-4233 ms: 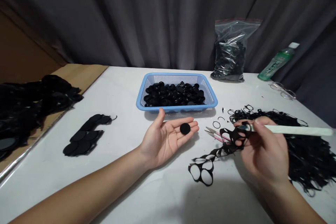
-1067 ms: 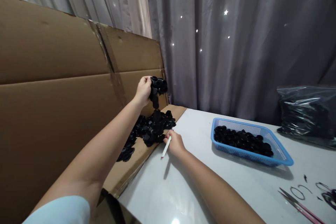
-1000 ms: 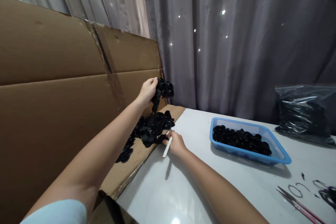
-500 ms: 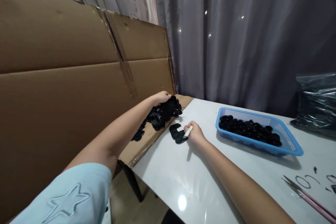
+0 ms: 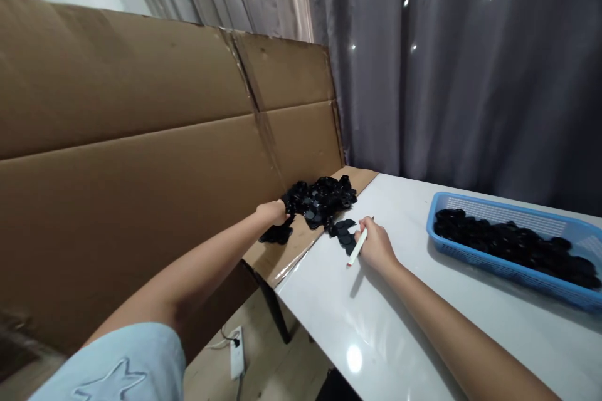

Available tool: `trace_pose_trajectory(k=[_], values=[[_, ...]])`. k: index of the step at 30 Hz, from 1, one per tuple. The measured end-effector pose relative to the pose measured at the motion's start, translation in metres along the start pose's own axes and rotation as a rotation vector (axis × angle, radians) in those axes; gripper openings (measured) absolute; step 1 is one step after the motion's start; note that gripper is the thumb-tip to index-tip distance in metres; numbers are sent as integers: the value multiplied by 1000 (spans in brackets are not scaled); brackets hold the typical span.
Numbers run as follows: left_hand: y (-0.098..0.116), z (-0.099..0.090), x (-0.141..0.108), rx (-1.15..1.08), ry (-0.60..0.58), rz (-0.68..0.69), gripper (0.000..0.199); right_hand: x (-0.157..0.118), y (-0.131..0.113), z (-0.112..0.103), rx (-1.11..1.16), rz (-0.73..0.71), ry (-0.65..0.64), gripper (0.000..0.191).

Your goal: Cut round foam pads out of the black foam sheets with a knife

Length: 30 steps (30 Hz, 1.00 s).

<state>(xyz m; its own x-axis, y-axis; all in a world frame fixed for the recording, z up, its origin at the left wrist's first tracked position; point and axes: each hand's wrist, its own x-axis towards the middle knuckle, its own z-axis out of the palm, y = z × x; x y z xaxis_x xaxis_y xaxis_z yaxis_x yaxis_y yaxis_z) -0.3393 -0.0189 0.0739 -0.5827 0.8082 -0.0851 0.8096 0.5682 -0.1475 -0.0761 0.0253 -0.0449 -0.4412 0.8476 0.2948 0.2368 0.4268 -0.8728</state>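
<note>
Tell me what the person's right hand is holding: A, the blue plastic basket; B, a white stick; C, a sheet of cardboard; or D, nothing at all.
B: the right hand grips the white stick in its fingers, with the stick's lower end angled down toward the white tabletop.

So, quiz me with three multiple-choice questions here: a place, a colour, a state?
1. Where is the blue mesh basket? A floor B white table C shelf
2. Colour of the stick in the right hand? A red B white C black
3. The left hand is? A pinching the stick B on a pile of black cut pieces C gripping the basket

1 B: it sits on the tabletop.
2 B: it shows pale against the hand.
3 B: the hand lies at the pile's edge.
</note>
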Motion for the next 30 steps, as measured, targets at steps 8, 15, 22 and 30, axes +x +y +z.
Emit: trace_pose_trajectory(k=[8, 15, 22, 30], values=[[-17, 10, -1, -99, -44, -61, 31, -7, -26, 19, -43, -183, -50, 22], [-1, -2, 11, -315, 110, -18, 34, -4, -32, 14, -79, -193, -72, 22], [8, -48, 32, -574, 341, 19, 34, -2, -29, 6, -60, -104, -60, 20], [31, -108, 30, -828, 450, 183, 36, 1, -30, 0, 31, -39, -34, 19]])
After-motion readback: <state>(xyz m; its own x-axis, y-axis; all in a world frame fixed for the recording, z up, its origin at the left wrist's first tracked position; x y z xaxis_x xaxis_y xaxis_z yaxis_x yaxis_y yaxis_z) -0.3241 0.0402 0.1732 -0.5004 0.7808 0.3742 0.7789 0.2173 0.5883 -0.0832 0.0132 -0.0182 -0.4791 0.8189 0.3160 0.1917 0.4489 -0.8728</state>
